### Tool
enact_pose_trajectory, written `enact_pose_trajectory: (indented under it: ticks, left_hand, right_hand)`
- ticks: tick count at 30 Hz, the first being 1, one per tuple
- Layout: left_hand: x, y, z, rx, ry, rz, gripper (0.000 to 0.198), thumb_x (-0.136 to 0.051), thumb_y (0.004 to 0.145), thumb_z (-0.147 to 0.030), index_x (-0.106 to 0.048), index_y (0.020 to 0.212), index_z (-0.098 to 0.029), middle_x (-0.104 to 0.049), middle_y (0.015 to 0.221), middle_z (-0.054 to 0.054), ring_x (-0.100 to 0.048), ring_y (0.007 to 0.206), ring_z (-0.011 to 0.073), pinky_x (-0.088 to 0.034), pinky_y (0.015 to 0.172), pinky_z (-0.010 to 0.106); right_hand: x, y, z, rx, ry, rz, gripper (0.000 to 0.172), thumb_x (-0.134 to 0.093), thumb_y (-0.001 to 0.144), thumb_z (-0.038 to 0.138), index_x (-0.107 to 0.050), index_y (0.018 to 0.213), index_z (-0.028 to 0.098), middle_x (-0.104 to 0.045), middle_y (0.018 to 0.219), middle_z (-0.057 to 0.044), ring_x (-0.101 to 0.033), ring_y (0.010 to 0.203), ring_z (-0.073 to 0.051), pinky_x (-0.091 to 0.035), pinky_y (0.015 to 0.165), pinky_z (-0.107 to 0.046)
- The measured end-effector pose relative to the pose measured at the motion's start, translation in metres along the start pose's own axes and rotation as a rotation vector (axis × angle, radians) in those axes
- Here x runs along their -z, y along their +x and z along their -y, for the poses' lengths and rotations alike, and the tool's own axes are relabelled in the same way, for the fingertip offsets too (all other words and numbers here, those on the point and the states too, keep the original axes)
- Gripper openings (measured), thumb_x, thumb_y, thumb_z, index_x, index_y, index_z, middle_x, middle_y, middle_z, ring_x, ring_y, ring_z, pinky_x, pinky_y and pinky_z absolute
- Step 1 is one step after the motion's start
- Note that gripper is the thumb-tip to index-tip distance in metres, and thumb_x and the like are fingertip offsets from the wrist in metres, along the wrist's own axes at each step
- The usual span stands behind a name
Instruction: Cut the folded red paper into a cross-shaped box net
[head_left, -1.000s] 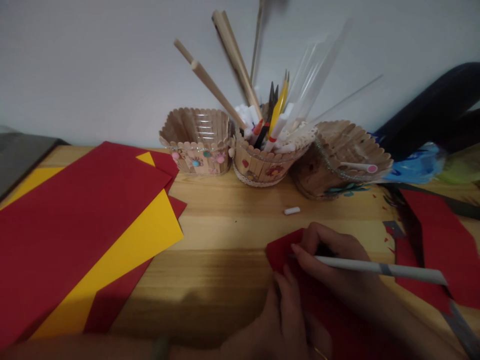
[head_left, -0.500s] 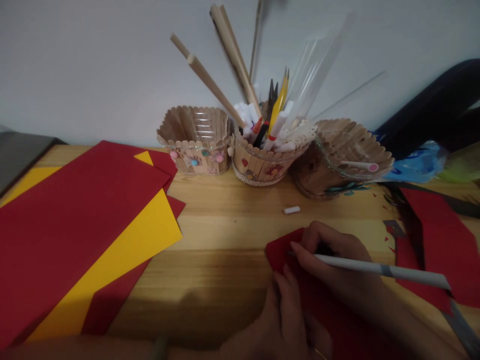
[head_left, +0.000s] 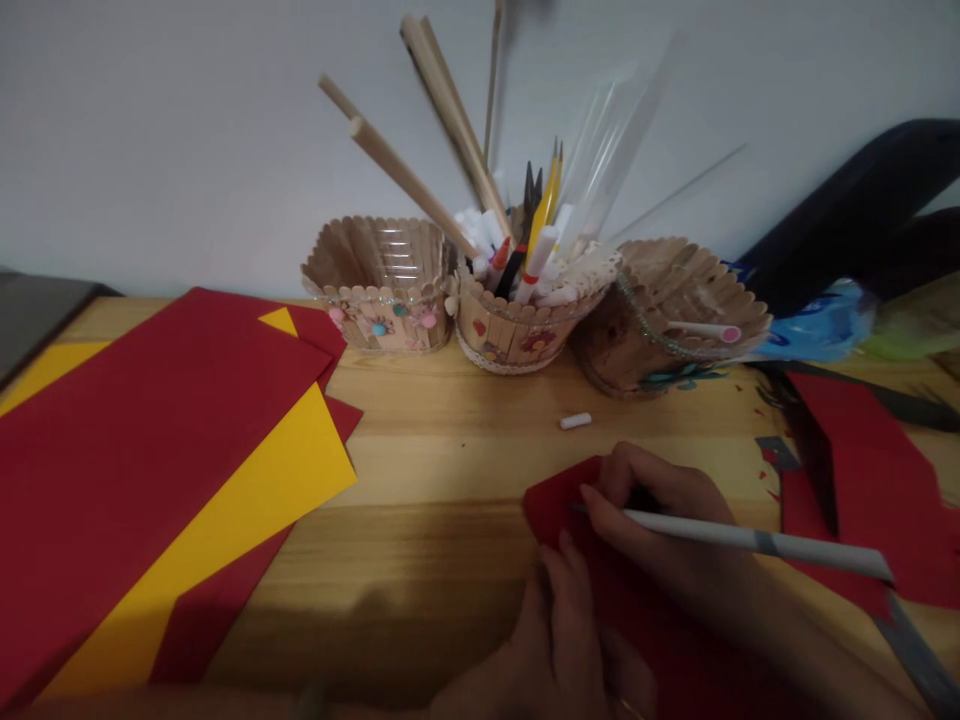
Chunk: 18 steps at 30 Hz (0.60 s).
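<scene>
My right hand (head_left: pixel 667 520) is closed around a slim white pen (head_left: pixel 750 537) with a grey band. Its thin tip meets a sheet of red paper (head_left: pixel 559 495) near the far left corner. Just below the tip, my left hand (head_left: pixel 559 625) presses on the paper's left edge, fingers bent and close together; its thumb is hidden. Much of the sheet lies in shadow under both hands. A small white cap (head_left: pixel 575 421) rests on the wooden table (head_left: pixel 420 450) beyond the paper.
Red sheets (head_left: pixel 172 390) and a yellow sheet (head_left: pixel 247 500) overlap at left. Three craft-stick holders stand along the wall; the middle holder (head_left: pixel 517 335) carries pens, pliers, tweezers and sticks. Cut red paper (head_left: pixel 877 470), scraps and a blue plastic packet (head_left: pixel 817 325) lie at right.
The whole view has shifted slightly, so things appear a little farther left. Both hands keep their places on the red paper, and the pen tip stays near the same spot.
</scene>
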<state>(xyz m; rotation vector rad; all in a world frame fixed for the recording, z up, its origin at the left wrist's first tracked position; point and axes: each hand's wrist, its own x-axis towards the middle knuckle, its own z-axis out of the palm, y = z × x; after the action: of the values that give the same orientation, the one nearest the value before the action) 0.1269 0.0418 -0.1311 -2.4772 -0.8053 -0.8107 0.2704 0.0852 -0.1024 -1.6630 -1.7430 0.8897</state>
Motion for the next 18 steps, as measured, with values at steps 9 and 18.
enact_pose_trajectory:
  ticks: [9,18]
  left_hand:
    - [-0.003,-0.022,-0.011,-0.045,0.088,0.103,0.011,-0.049,0.082,-0.012,-0.054,0.073,-0.015,-0.074,0.086,0.011,-0.071,0.081,0.0233,-0.058,0.065,0.026]
    - [0.005,-0.012,0.011,-0.197,0.035,0.112,0.014,-0.047,0.083,-0.012,-0.056,0.072,-0.015,-0.075,0.08,0.01,-0.072,0.072,0.0196,-0.057,0.06,0.021]
  right_hand:
    - [0.004,-0.003,-0.001,0.017,-0.001,0.07,0.027,-0.047,0.076,0.017,-0.032,0.055,0.024,-0.038,0.048,0.007,-0.033,0.045,-0.01,-0.026,0.04,-0.022]
    - [0.003,-0.005,-0.007,-0.032,0.083,0.022,0.029,-0.054,0.081,0.022,-0.037,0.059,0.023,-0.041,0.05,0.007,-0.034,0.046,-0.01,-0.025,0.041,-0.021]
